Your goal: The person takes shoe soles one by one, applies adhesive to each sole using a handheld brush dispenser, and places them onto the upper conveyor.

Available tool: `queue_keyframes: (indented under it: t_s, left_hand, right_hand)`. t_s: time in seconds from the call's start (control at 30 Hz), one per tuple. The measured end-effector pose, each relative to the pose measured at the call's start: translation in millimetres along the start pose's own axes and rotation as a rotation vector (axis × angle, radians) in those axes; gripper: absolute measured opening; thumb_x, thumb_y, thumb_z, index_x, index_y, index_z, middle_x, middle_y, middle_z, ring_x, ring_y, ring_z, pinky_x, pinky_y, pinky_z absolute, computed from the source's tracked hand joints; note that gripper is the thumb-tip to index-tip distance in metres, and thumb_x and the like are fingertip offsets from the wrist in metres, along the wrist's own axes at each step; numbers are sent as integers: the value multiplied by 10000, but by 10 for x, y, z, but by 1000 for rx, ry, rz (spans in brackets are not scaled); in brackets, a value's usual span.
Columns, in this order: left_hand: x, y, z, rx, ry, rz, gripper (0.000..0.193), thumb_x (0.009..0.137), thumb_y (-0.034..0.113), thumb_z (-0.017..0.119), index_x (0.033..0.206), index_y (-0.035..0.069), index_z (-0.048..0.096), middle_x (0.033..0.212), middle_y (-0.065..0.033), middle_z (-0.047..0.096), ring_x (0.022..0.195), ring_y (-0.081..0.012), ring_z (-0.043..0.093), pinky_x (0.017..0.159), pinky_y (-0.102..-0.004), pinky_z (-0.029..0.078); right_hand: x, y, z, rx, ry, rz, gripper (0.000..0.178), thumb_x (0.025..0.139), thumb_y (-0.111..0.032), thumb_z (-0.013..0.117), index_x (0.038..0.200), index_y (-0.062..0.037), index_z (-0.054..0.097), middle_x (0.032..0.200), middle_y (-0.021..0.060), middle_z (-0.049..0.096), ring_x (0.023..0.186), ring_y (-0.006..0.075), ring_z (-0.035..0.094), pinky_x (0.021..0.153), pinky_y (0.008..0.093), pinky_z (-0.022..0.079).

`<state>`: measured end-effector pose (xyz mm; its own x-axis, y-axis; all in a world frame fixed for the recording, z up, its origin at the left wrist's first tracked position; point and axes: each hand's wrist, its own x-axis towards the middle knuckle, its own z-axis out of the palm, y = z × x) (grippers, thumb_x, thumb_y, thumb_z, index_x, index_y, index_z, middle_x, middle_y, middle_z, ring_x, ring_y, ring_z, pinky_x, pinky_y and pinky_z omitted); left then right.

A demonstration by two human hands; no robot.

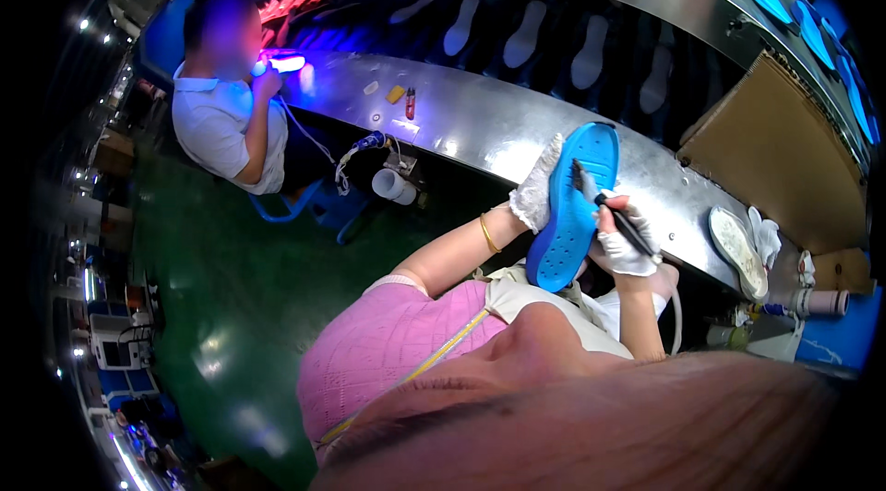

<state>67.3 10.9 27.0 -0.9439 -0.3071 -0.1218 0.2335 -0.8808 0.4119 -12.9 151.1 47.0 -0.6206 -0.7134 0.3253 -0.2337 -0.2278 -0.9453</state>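
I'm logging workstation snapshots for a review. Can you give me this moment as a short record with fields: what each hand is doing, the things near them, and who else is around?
left hand: gloved left hand holds a blue shoe sole upright by its edge
right hand: gloved right hand grips a dark-handled brush, bristles on the sole's inner face
surface ahead: curved metal counter
on the counter: a worn whitish sole lying flat to the right
behind the counter: pale soles in a row under blue light
other people: a person in a white shirt seated to the left
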Motion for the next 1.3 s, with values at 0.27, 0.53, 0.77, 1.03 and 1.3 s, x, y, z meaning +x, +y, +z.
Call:
queue_keyframes:
  t_s: [0.27, 0.53, 0.77, 1.03, 1.3]
  left_hand:
    - [-191, -10, -108, 220, -68, -103, 871, 799, 714, 324, 1356, 45, 321, 1221, -206, 507, 1099, -323, 526, 970, -402, 423]
    - [-79, -160, -73, 347, -80, -210, 934, 729, 759, 333, 1341, 53, 319, 1238, -142, 492, 1093, -252, 523, 927, -388, 465]
    - [232, -113, 227, 288, -181, 19, 1080, 594, 859, 364, 1278, 23, 389, 1135, -175, 550, 1020, -301, 571, 887, -428, 485]
    - [505, 39, 142, -102, -528, 111, 982, 659, 746, 529, 1320, 38, 368, 1234, -169, 489, 1097, -280, 513, 996, -454, 399]
    - [586, 158, 163, -252, -661, 209, 1117, 548, 774, 574, 1363, 50, 327, 1295, -202, 442, 1155, -384, 469, 1051, -501, 311]
  right_hand:
    - [-196, 49, -236, 185, -56, 221, 92, 757, 45, 649, 827, -4, 616, 803, 80, 634, 624, 114, 596, 614, 237, 498]
    - [-338, 65, -302, 221, -55, 181, 89, 789, 24, 629, 865, -3, 592, 828, 103, 629, 635, 146, 631, 578, 243, 515]
    - [-40, -68, -179, 112, -70, 41, 124, 759, 30, 670, 860, -23, 622, 863, 87, 631, 600, 106, 595, 539, 217, 485]
    - [-32, -125, -167, 47, -66, -29, 133, 749, 48, 665, 861, -23, 649, 869, 85, 651, 636, 103, 603, 582, 217, 513]
    - [-73, -232, -179, 401, 138, 373, 80, 813, -51, 631, 885, -25, 607, 764, 62, 622, 617, 77, 573, 552, 190, 460]
